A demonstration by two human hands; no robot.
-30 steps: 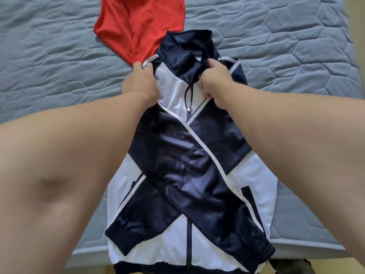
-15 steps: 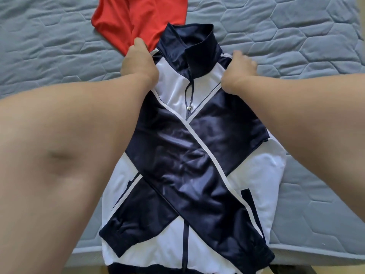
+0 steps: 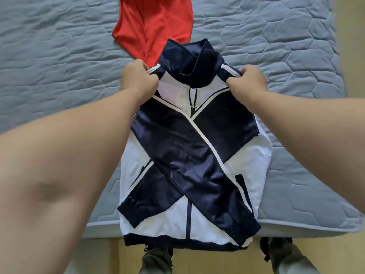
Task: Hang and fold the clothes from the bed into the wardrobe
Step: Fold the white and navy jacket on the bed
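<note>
Head view shows my left hand [image 3: 138, 80] and right hand [image 3: 249, 83] each pinching a shoulder of the navy-and-white jacket [image 3: 189, 155], which lies sleeves-crossed on the grey bed [image 3: 59, 66], collar overlapping a red garment [image 3: 154, 26].

At the bottom of the view lies a pale tan floor [image 3: 213, 262], on which a dark olive left shoe [image 3: 157, 258] and right shoe [image 3: 280, 250] with black laces [image 3: 264, 252] stand apart, and a yellowish strip [image 3: 355, 56] runs up the right edge.
</note>
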